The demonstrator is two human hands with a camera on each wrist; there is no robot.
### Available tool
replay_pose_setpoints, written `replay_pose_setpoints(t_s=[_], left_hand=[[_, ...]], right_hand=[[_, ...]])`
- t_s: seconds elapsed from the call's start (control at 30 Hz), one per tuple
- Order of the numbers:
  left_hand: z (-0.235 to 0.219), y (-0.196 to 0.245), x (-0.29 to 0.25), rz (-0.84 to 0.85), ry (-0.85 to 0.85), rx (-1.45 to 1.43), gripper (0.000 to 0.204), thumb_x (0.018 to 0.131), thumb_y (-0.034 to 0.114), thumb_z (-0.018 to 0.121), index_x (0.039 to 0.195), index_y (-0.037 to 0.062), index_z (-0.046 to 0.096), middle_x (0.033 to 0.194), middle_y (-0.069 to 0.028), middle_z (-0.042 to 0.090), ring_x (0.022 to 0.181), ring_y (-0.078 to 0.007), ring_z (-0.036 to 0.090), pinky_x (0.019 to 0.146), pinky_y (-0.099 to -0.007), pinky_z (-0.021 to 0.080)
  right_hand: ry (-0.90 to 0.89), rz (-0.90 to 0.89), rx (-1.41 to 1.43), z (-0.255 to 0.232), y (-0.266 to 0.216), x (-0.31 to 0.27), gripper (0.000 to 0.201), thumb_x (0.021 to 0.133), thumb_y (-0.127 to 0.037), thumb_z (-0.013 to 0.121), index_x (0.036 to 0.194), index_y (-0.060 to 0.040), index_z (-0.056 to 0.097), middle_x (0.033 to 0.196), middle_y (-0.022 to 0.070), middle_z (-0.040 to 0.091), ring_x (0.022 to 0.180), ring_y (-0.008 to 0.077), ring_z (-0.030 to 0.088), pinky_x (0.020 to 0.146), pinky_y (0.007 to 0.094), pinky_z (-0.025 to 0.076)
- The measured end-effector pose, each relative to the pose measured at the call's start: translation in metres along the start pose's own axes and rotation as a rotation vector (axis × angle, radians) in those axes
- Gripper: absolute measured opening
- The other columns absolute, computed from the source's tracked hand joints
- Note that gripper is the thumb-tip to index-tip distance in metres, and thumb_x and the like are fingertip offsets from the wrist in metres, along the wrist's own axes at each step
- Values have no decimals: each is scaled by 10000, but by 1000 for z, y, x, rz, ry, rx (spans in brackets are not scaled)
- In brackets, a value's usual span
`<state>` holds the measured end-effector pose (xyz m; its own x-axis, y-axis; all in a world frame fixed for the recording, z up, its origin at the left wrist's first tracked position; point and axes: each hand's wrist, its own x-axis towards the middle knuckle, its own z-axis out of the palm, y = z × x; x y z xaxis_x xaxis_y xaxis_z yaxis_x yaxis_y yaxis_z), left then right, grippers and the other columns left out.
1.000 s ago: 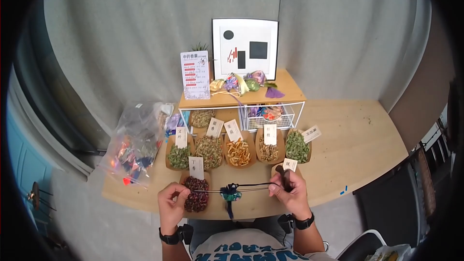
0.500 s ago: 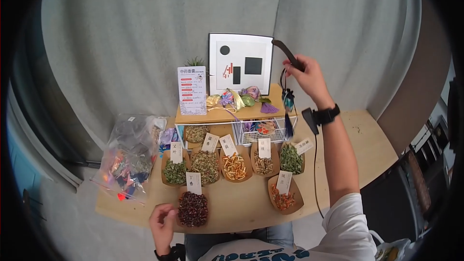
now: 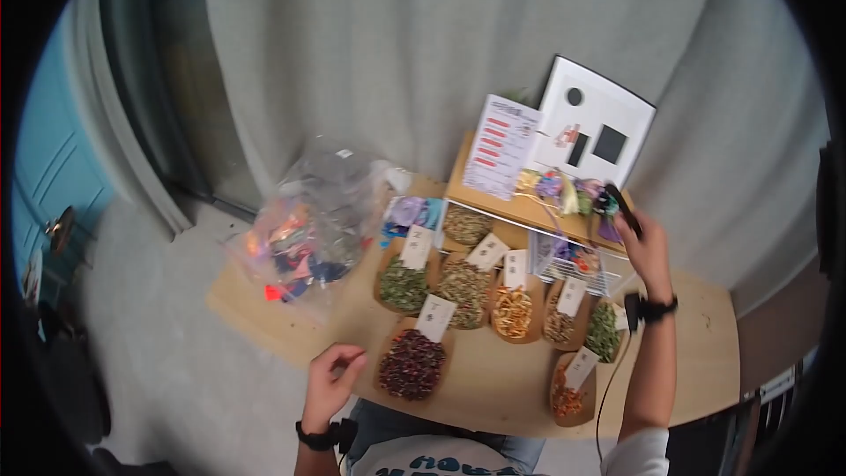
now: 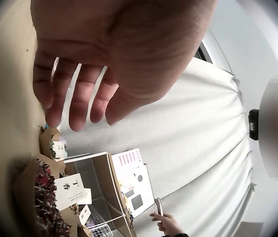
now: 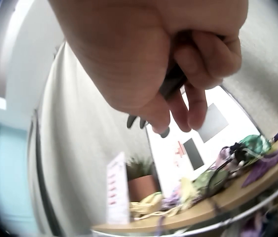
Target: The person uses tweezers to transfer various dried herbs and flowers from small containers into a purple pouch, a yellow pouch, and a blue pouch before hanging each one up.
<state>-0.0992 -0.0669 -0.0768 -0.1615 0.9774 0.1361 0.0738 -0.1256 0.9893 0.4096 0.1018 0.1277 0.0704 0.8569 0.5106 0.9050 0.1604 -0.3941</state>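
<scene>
My right hand (image 3: 648, 251) is at the right end of the wooden shelf, gripping a slender, curved dark tool (image 3: 624, 210) in its curled fingers. In the right wrist view this tool shows as a dark piece inside the palm, mostly hidden. Below the fingers a green-and-dark sachet (image 5: 256, 143) with black cord (image 5: 212, 185) lies on the shelf, beside a purple tassel (image 5: 268, 163). My left hand (image 3: 330, 379) hovers at the table's front edge, fingers relaxed with nothing in them. It is nearest to the paper tray of dark red cloves (image 3: 412, 363).
More labelled trays hold green leaves (image 3: 405, 286), orange strips (image 3: 512, 313) and other dried herbs. A clear bag (image 3: 308, 229) of colourful pieces lies at left. On the shelf (image 3: 467, 189) stand a printed card (image 3: 502, 148), a framed picture (image 3: 599, 119) and other sachets. A wire basket (image 3: 586, 278) sits beneath.
The right hand lowered the hanging sachet from the air onto the shelf, keeping the dark tool. The left hand let go of the cord earlier and stays near the cloves. The head view turned left.
</scene>
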Motion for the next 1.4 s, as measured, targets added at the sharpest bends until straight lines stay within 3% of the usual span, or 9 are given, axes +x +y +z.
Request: replay_pose_setpoints(t_s=[0.17,0.27,0.4,0.5,0.6,0.63,0.9,1.1,1.4], left_hand=[[24,78,108,178,-296,357,206,1002,232,784,1102,53,772,948,-73,775,784,-207,709,696,-355,539],[58,48,231,365,-321,619,273,970,276,784,1146,66,781,971,-161,780,917,-375,762,803,-470,583],[105,0,353,268,-380,992,646,900,327,835,1474,111,632,1430,-239,648,1289,-425,663,1080,-488,551],[132,-9,385,298,-486,938,690,886,287,826,1510,87,609,1393,-249,681,1268,-439,657,1087,-479,542],[152,-101,461,364,-704,1001,753,888,305,832,1574,153,562,1576,-244,557,1353,-418,635,1103,-463,546],[154,-75,445,137,-760,931,687,865,267,844,1506,138,635,1429,-242,680,1305,-394,679,1079,-441,559],[127,-77,437,288,-316,681,255,800,143,810,1029,41,764,1031,-258,765,1041,-441,737,910,-494,579],[96,-5,405,343,-135,672,271,815,171,848,1025,24,759,991,-265,759,1014,-458,733,885,-507,580],[52,-19,407,385,-217,689,552,734,3,816,1271,50,697,1106,-255,753,1061,-403,741,899,-459,585]], right_hand=[[-266,197,412,21,-30,-121,282,1075,-266,711,1089,13,753,794,-33,629,766,85,561,698,287,467],[-361,340,550,45,-43,-180,235,1073,-224,719,1141,-5,770,793,-23,671,764,64,572,702,263,458],[-358,352,611,68,-66,-235,208,1064,-161,727,1194,-9,786,828,-10,724,752,64,601,698,263,477],[-412,443,669,59,-91,-246,204,1065,-136,723,1203,3,777,871,10,757,789,69,649,728,255,506],[-430,437,692,62,-91,-253,214,1075,-134,713,1221,12,767,878,27,764,809,71,668,740,256,517],[-446,443,684,60,-93,-252,215,1075,-132,712,1226,12,766,877,25,764,808,73,669,741,255,518],[-490,486,712,61,-97,-245,211,1095,-159,688,1199,1,776,910,-1,768,821,58,624,773,246,487],[-509,400,748,75,-103,-235,212,1087,-166,703,1195,-2,783,880,-10,754,795,49,583,734,241,467],[-499,391,800,81,-105,-254,198,1084,-150,706,1172,13,778,884,-14,753,806,55,580,748,248,479]])
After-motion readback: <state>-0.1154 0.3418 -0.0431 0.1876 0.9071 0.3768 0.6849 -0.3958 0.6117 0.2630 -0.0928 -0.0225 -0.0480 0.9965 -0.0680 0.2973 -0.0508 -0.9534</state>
